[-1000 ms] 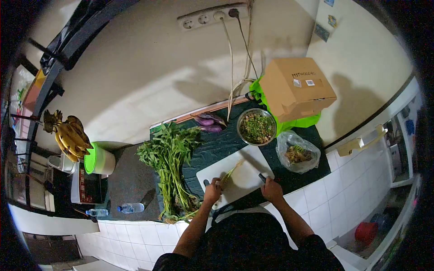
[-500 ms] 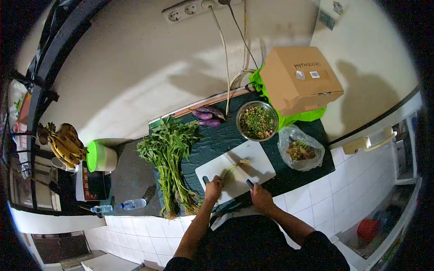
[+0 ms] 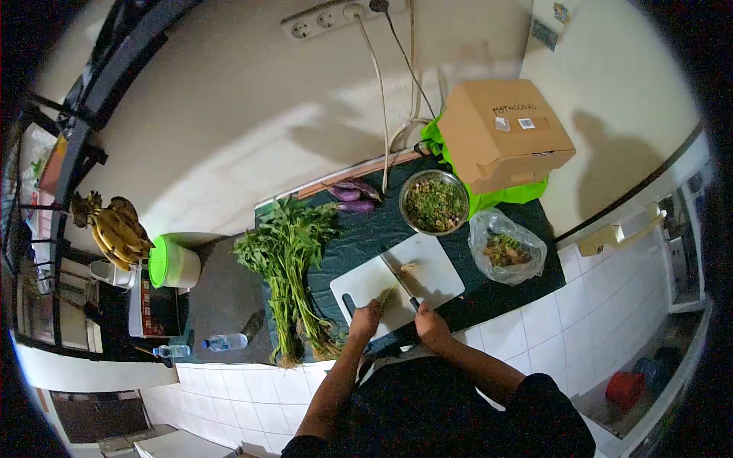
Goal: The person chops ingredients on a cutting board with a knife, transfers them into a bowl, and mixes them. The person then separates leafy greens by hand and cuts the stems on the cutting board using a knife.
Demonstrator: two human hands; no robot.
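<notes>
My left hand point(image 3: 367, 319) is closed around thin green stalks point(image 3: 388, 296) and presses them on the white cutting board point(image 3: 357, 286), near its handle slot. In my right hand point(image 3: 433, 326) is a knife point(image 3: 401, 279) with a black handle. Its blade lies across the board, pointing away from me, between the stalks and a small pale root end point(image 3: 409, 268). Left of the board lies a big bunch of leafy greens point(image 3: 286, 259), roots toward me. Behind the board stands a metal bowl point(image 3: 404, 217) of chopped greens.
A clear plastic bag point(image 3: 527, 269) of scraps sits right of the board. Purple eggplants point(image 3: 355, 206) lie by the wall. At the back right is a cardboard box point(image 3: 489, 137) on green cloth. Water bottles point(image 3: 224, 343), a green-lidded tub point(image 3: 177, 263) and bananas point(image 3: 116, 238) are at left.
The knife has swung in from the right, and its blade now lies over the board. The pale root end now sits apart from the stalks in my left hand, across the blade.
</notes>
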